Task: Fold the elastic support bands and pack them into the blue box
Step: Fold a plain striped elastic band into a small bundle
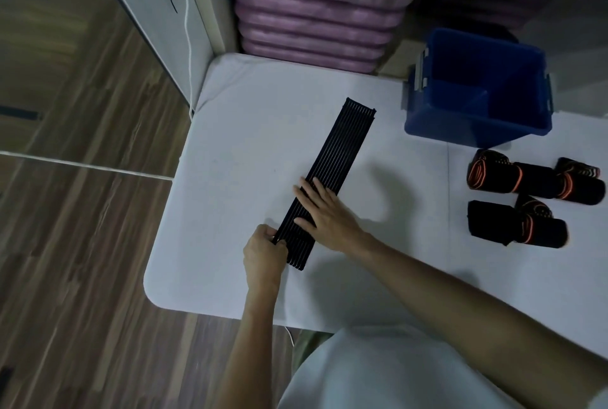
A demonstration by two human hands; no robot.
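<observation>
Long black ribbed band (329, 175) stretched out flat on the white table (237, 145), running diagonally from centre frame up toward the blue box (477, 89) at upper right. Left hand (263, 254) pinching the near end of it, fingers curled round the edge. Right hand (324, 211) pressed flat on top just above, fingers straight and a bit spread. Rolled-up black and orange bands (526, 198) sitting at the right edge, just below the box. Purple cushions (316, 20) stacked up top.
</observation>
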